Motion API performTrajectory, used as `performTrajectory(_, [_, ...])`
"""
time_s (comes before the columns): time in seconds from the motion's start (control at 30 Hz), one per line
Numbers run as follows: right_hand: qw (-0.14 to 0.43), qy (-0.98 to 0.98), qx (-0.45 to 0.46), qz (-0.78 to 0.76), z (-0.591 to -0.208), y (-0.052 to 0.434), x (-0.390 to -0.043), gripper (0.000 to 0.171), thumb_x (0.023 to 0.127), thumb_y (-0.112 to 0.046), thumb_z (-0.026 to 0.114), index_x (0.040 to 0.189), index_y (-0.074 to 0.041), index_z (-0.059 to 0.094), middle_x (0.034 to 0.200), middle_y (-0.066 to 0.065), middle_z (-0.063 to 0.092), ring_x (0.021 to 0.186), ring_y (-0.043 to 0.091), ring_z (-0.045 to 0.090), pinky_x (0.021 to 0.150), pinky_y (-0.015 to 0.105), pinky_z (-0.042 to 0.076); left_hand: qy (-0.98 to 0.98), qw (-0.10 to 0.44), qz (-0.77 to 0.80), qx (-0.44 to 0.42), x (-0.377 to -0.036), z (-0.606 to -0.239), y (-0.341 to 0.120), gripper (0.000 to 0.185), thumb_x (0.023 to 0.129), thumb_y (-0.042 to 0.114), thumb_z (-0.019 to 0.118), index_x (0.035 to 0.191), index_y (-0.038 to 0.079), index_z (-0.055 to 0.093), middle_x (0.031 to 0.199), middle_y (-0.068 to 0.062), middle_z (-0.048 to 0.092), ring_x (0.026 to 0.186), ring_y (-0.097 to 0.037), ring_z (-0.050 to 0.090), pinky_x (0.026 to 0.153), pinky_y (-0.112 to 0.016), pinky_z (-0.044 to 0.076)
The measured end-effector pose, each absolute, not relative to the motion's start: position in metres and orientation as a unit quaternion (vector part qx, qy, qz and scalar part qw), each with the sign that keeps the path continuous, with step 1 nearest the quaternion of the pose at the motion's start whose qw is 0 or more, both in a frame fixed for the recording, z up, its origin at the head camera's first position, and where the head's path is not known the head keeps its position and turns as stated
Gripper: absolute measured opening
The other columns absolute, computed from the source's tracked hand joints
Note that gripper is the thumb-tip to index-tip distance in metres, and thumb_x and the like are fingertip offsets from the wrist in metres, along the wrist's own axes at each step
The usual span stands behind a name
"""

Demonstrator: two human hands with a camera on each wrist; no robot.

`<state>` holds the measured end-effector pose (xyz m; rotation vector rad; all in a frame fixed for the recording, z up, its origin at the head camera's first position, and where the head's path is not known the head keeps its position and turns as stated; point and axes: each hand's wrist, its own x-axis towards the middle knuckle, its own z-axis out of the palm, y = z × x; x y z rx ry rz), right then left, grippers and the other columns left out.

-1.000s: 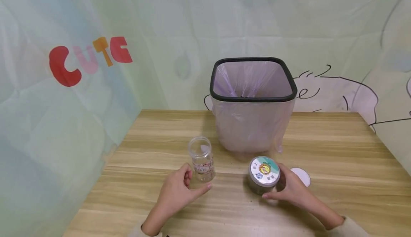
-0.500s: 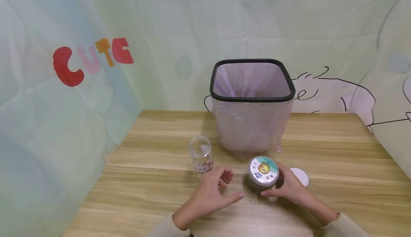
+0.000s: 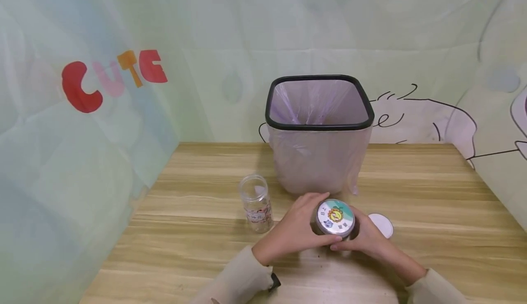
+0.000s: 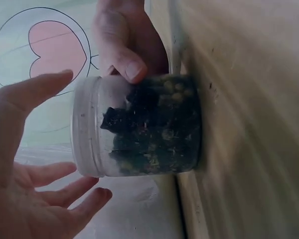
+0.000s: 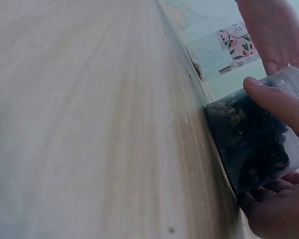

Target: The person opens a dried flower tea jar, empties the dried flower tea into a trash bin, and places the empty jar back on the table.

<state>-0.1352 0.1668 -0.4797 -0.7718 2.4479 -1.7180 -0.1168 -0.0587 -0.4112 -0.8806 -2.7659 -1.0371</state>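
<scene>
A squat clear jar (image 4: pixel 144 129) full of dark pieces and small pale buds stands upright on the table. Its round lid (image 3: pixel 335 218) bears a sunflower picture and is on the jar. My right hand (image 3: pixel 368 235) grips the jar's side, thumb (image 5: pixel 276 102) against the wall and fingers round the far side. From the left, my left hand (image 3: pixel 298 226) spreads around the lid, thumb and fingers curving close about its rim with a gap showing by the thumb. To the left stands a taller clear jar (image 3: pixel 257 203) with a floral label, its top uncovered.
A bin (image 3: pixel 321 157) with a black rim and a plastic liner stands behind the jars. Right of the right hand lies a white disc (image 3: pixel 381 225). Small dark crumbs dot the wooden table (image 3: pixel 432 194) near the squat jar.
My left hand has moved right, from beside the tall jar to around the squat jar's lid. My right hand keeps hold of the squat jar, which stays in place.
</scene>
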Motion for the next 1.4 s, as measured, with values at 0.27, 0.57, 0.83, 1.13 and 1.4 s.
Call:
performTrajectory(0.27, [0.034,0.778,-0.255,-0.573,-0.483,0.166,-0.137,0.090,0.063,-0.012,0.094,0.141,0.000,0.049,0.125,0.011,0.062,0.111,0.009,0.057,0.097,0.021,0.041,-0.906,0.015,-0.280,-0.317,-0.131,-0.405,-0.044,0.092,0.076,0.058,0.080,0.147,0.009,0.048,0.136,-0.002,0.055,0.123,-0.014,0.049,0.105,-0.035,0.040])
performTrajectory(0.57, [0.045,0.773,-0.247,-0.583,-0.486,0.165,-0.138,0.089,0.064,-0.011,0.093,0.140,0.001,0.049,0.124,0.011,0.062,0.110,0.009,0.057,0.096,0.020,0.042,-0.916,0.040,-0.224,-0.330,-0.134,-0.406,-0.039,0.091,0.073,0.060,0.081,0.140,0.005,0.053,0.126,-0.004,0.057,0.112,-0.014,0.050,0.098,-0.026,0.042])
performTrajectory(0.83, [0.047,0.778,-0.249,-0.575,-0.487,0.163,-0.137,0.088,0.064,-0.013,0.094,0.138,0.002,0.049,0.121,0.010,0.063,0.109,0.010,0.058,0.096,0.020,0.042,-0.922,0.067,-0.187,-0.332,-0.133,-0.411,-0.038,0.091,0.073,0.063,0.079,0.137,0.002,0.056,0.117,-0.003,0.056,0.104,-0.013,0.048,0.091,-0.022,0.043])
performTrajectory(1.13, [0.059,0.772,-0.239,-0.586,-0.485,0.165,-0.135,0.090,0.066,-0.012,0.094,0.141,0.003,0.048,0.123,0.010,0.064,0.110,0.012,0.058,0.097,0.020,0.042,-0.923,0.087,-0.139,-0.349,-0.135,-0.407,-0.035,0.085,0.071,0.067,0.078,0.126,0.004,0.063,0.104,0.000,0.055,0.095,-0.011,0.048,0.087,-0.020,0.042])
performTrajectory(1.4, [0.047,0.783,-0.240,-0.573,-0.482,0.170,-0.138,0.089,0.064,-0.016,0.095,0.140,-0.001,0.051,0.122,0.007,0.065,0.109,0.013,0.060,0.095,0.022,0.044,-0.918,0.113,-0.145,-0.352,-0.139,-0.405,-0.034,0.083,0.069,0.069,0.078,0.123,0.006,0.067,0.102,0.001,0.058,0.092,-0.010,0.050,0.082,-0.019,0.044])
